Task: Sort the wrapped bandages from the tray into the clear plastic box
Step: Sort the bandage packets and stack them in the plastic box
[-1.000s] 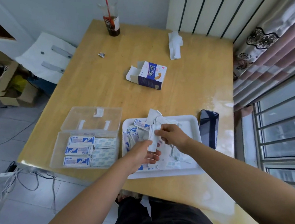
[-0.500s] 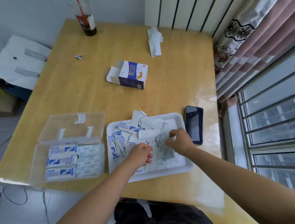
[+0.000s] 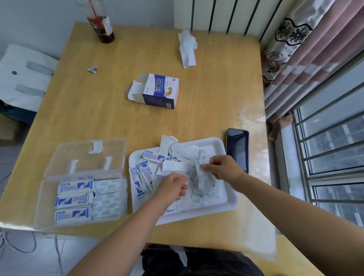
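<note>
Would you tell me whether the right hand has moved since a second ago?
Yes: the right hand, pinching a wrapped bandage, has shifted rightward, toward the phone.

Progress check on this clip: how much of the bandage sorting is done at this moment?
Done: the clear plastic box holds neat stacks in two columns. In hand: the right hand pinches a few wrapped bandages on edge over the tray; the left hand is curled beside them, its contents unclear. Left: a loose pile covers the tray, so perhaps half remains.
</note>
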